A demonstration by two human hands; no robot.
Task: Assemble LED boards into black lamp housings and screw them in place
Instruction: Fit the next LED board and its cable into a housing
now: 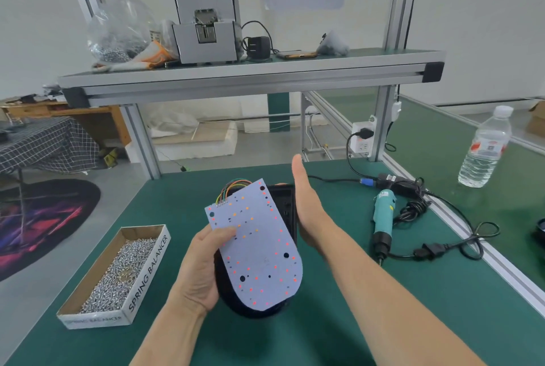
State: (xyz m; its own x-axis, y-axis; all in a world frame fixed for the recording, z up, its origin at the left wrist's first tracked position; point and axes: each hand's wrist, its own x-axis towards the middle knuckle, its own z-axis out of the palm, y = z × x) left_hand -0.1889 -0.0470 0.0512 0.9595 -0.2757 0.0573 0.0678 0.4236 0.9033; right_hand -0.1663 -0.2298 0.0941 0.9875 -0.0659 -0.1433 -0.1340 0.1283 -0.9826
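A white LED board [259,250] dotted with red and orange LEDs is tilted above a black lamp housing [284,209] in the middle of the green table. Coloured wires [228,190] run from the board's top left corner down into the housing. My left hand [200,271] grips the board's left edge, thumb on its face. My right hand [306,206] stands flat and straight against the right side of the housing, fingers pointing away from me. Most of the housing is hidden under the board.
A cardboard box [149,274] full of screws lies to the left. A teal electric screwdriver [383,218] with its cable and power adapter lies on the right, and a water bottle [486,147] stands further right. A shelf [250,76] with a screw feeder hangs above the table's far side.
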